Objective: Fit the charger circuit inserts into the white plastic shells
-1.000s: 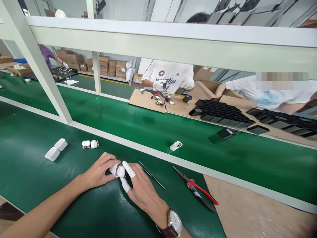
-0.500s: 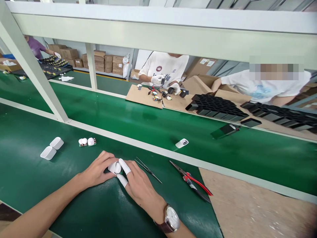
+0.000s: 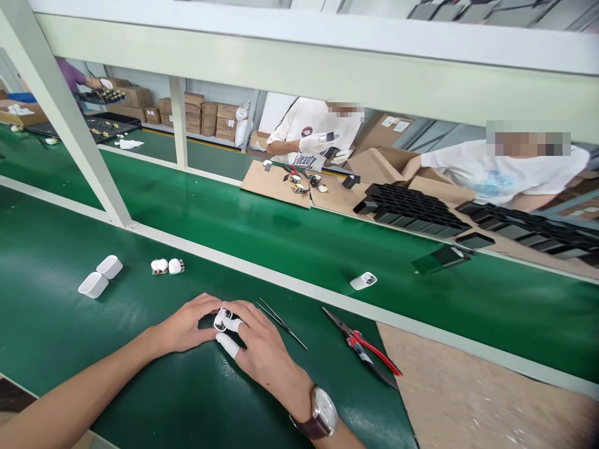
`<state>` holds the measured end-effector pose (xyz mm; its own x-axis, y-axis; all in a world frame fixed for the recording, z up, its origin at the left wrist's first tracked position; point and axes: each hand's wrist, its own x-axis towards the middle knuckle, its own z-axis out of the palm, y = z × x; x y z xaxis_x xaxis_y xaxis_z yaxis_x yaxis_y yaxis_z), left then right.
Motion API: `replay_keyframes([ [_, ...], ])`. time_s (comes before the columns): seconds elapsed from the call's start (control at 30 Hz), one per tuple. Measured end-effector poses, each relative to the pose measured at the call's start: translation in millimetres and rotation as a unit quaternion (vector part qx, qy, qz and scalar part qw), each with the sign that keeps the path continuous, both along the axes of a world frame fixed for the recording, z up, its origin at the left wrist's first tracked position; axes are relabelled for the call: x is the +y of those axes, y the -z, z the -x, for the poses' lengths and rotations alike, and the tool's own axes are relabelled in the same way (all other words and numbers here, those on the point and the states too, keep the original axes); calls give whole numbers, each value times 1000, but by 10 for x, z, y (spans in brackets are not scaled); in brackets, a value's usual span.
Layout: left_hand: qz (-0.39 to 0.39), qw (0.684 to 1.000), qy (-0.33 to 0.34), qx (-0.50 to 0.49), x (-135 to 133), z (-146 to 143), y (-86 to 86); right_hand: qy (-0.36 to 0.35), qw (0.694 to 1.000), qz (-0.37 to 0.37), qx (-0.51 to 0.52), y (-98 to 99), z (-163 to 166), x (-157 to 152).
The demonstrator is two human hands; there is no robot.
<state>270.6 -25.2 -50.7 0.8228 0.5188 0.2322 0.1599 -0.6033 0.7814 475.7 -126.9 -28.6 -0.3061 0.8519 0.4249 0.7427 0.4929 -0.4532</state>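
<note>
My left hand (image 3: 194, 322) grips a small white oval plastic housing (image 3: 217, 324) just above the green bench, its open end turned up. Inside it shows a circuit board (image 3: 224, 315) with a white blob and dark parts. My right hand (image 3: 264, 344), with white finger cots on thumb and index finger, closes round the same housing, the index finger pressing at its opening. To the right of that hand lie tweezers (image 3: 283, 323) and red-and-black long-nose pliers (image 3: 360, 346). Two empty white housings (image 3: 93, 285) and two circuit boards with white blobs (image 3: 167, 267) sit at the left.
Beyond a pale rail (image 3: 243, 267) runs a green conveyor belt (image 3: 281, 227) carrying a white housing (image 3: 364, 281) and a black case (image 3: 444, 257). Rows of black cases (image 3: 412, 209) stand opposite, near co-workers. A slanted post (image 3: 79, 118) rises at left; cardboard (image 3: 468, 386) covers the bench at right.
The circuit board has gone deeper into the housing, which is tilted more upright. My right index finger has moved onto the opening. On the belt, the white housing and black case have shifted right.
</note>
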Motion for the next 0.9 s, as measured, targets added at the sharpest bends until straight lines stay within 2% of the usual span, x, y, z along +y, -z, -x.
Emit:
replay_keyframes([
  [0.13,36,999,-16,1,-41,29,8,1,993,36,116,39,-55,56],
  [0.3,47,998,-18,34,-60,57,27,-29,985,77,154,104,-90,93],
  [0.4,46,997,-26,48,-60,59,35,-35,992,47,116,82,-77,58],
  [0.57,42,998,-28,49,-65,54,66,-31,998,-21,-48,64,-65,-5],
  [0.77,44,997,-40,52,-74,47,73,-9,998,-60,-2,179,-107,-11],
  [0.9,32,998,-36,46,-81,35,77,-10,997,-42,-62,104,-86,-24],
])
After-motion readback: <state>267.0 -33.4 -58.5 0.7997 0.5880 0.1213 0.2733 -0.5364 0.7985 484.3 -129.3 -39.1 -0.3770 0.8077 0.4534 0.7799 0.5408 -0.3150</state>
